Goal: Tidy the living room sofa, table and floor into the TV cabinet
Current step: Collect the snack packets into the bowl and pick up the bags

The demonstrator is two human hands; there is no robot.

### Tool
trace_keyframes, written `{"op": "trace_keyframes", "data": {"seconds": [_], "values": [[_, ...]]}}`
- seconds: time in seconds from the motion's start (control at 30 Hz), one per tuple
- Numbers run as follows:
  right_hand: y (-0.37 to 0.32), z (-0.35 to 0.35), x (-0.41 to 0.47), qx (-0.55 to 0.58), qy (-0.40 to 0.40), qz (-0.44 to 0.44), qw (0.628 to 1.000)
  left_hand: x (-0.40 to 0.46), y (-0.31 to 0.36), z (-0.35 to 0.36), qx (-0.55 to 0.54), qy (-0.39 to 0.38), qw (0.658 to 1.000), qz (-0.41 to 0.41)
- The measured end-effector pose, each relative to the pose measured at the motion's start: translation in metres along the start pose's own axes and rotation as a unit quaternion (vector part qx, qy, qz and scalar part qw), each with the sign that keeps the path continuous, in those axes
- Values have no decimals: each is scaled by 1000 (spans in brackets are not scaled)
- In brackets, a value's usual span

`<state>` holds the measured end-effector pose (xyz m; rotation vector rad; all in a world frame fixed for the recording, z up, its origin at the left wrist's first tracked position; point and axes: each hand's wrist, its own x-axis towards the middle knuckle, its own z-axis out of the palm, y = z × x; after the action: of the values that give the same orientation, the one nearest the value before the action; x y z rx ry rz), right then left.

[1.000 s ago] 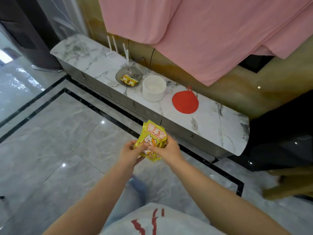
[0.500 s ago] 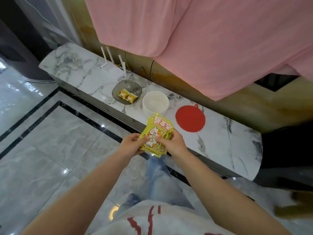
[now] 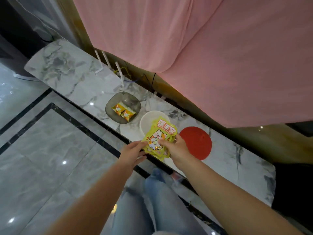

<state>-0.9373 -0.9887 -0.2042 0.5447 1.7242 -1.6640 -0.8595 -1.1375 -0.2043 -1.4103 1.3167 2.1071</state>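
Yellow packets (image 3: pixel 159 138), a small stack with a cartoon cat on the front, are held above the front edge of the TV cabinet's marble surface (image 3: pixel 71 78), partly over the white bowl (image 3: pixel 147 121). They are not yet set down, so this part of the tidying seems unfinished; a grey dish (image 3: pixel 123 107) with two orange sachets (image 3: pixel 123 111) and a red mat (image 3: pixel 195 143) already lie there. The right hand (image 3: pixel 176 150) pinches the stack, thumb on top. The left hand (image 3: pixel 133 150) touches its left edge with straight, relaxed fingers.

The person wears light-blue faded jeans (image 3: pixel 152 200); both forearms are bare, sleeveless.
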Motion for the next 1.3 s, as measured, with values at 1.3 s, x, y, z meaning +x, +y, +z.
{"op": "trace_keyframes", "data": {"seconds": [1.3], "values": [[131,81,363,-301,144,87,939,351,-30,-23,238,4,967,89]]}}
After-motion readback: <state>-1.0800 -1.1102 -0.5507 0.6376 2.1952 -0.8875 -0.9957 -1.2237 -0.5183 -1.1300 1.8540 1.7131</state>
